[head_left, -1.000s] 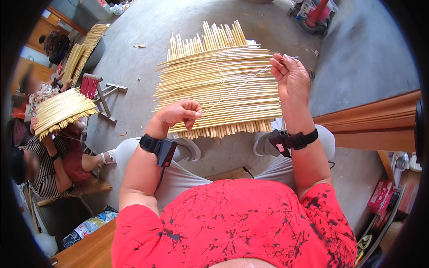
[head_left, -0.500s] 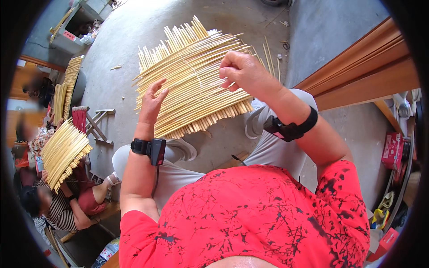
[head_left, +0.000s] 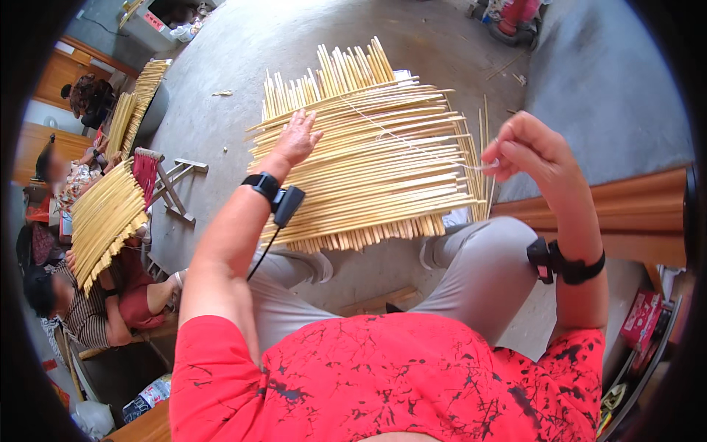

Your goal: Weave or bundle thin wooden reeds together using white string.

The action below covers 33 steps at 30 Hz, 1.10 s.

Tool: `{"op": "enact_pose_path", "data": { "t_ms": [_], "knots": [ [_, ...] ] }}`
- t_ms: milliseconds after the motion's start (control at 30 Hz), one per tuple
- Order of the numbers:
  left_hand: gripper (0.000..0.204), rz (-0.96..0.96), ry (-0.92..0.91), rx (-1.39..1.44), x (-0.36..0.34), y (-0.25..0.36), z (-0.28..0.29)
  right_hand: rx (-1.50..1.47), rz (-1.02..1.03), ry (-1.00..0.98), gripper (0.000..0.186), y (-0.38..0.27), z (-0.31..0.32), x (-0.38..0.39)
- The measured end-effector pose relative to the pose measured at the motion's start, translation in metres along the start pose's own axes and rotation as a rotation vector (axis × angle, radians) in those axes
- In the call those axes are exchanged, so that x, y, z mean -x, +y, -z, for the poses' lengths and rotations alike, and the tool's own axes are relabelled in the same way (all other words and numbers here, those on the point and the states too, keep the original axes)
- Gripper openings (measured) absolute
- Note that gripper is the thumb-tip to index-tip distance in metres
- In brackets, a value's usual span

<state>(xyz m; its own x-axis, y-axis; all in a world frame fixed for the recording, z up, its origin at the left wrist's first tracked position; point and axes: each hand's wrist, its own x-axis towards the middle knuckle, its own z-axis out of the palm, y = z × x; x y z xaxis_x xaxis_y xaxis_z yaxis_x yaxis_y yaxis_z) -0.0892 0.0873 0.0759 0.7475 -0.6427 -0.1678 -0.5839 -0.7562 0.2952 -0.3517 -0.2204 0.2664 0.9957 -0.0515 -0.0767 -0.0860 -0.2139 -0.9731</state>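
While your right hand (head_left: 532, 149) pinches the string (head_left: 427, 150) crossing the sticks (head_left: 383, 184) from near their far edge, too hard a pull could skew them under your loosely spread left hand (head_left: 296, 140).

A: What do the sticks (head_left: 368, 166) in front of you look like?

B: You have a broad heap of thin, pale yellow ones. The upper ones lie side by side, running across you from left to right, their ends uneven. Beneath, others point away from you and poke out at the far and near edges.

A: And your string (head_left: 423, 152)?

B: It's thin and white. You have it slanting over the top of the heap, from the far side toward your right, mostly straight with a small kink, its near end pinched just past the right edge.
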Motion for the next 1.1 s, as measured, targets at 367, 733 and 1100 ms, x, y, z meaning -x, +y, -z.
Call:
{"op": "enact_pose_path", "data": {
  "t_ms": [367,733,1100],
  "knots": [
    [0.061,0.190,0.201,-0.161,-0.095,0.018,-0.072,-0.150,-0.018,0.256,0.002,0.006,0.013,-0.011],
    [0.055,0.168,0.382,-0.249,-0.095,0.015,-0.087,-0.373,0.006,0.205,0.003,0.080,0.033,-0.037],
    [0.052,0.058,0.564,-0.297,-0.097,0.012,-0.093,-0.397,-0.180,0.001,0.003,0.135,0.031,-0.053]
  ]
}}
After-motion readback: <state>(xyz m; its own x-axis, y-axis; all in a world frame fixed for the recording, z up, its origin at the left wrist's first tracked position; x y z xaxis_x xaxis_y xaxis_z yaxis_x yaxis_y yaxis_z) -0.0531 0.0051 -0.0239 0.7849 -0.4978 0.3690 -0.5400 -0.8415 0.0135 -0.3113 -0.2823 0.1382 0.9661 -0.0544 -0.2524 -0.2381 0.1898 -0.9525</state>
